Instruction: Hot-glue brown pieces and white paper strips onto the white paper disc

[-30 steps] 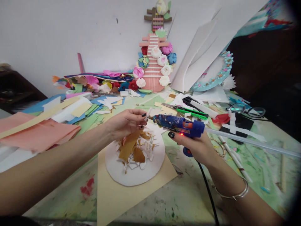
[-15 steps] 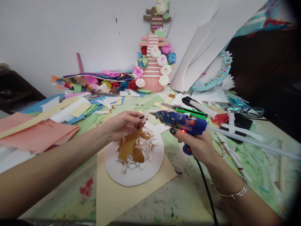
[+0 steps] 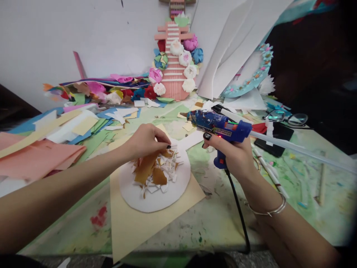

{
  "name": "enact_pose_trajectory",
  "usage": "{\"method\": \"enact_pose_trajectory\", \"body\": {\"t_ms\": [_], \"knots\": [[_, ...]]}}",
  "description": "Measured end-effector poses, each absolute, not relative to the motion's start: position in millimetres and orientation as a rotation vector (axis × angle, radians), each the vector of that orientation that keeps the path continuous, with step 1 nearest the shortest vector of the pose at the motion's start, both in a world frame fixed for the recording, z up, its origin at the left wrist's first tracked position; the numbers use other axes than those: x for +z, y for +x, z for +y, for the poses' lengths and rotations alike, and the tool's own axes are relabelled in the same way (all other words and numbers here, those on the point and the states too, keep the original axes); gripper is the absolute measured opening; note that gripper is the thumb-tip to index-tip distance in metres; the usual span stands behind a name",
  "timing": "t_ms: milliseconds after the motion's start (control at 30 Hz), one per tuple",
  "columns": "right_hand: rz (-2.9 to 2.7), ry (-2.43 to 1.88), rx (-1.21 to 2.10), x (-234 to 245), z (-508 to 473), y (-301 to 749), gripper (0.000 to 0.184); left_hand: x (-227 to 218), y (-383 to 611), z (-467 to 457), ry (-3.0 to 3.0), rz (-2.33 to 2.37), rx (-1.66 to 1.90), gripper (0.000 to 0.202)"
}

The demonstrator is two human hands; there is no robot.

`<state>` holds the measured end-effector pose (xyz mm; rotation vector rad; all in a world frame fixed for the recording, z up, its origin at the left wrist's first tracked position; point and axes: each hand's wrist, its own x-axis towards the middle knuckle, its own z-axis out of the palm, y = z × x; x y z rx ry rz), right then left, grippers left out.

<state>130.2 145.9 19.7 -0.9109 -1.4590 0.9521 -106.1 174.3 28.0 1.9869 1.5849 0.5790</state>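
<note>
My right hand (image 3: 232, 154) is closed round the handle of a blue hot glue gun (image 3: 220, 126), held above the table with its nozzle pointing left and a clear glue stick (image 3: 301, 150) trailing to the right. My left hand (image 3: 146, 141) is lowered onto a pile of small white and brown paper scraps (image 3: 156, 171), fingers pinched on a thin white strip at the pile's top. The pile lies on a white round disc (image 3: 156, 195), which rests on a tan sheet (image 3: 134, 227).
Coloured paper sheets (image 3: 36, 149) lie stacked at the left. A pink paper guitar with paper flowers (image 3: 174, 70) leans on the wall. White foam boards (image 3: 223, 48) stand at the back right. Glasses (image 3: 287, 119) and a phone (image 3: 277, 143) lie at the right. The gun's black cord (image 3: 237, 212) runs toward me.
My left hand has come down from in front of the glue gun's nozzle onto the scrap pile, carrying the white strip. The glue gun has stayed raised. The camera has tilted down slightly.
</note>
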Motion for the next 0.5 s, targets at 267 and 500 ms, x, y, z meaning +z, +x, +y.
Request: {"method": "enact_pose_trajectory", "body": {"t_ms": [267,500], "knots": [[-1.489,-0.905,0.965,18.9,146.5,132.4,0.015,18.5,-98.4,177.7,2.248,1.538,0.417,0.01],[-1.472,-0.892,0.973,19.0,146.8,131.7,0.016,13.0,-104.6,180.4,2.463,1.399,0.288,0.015]]}}
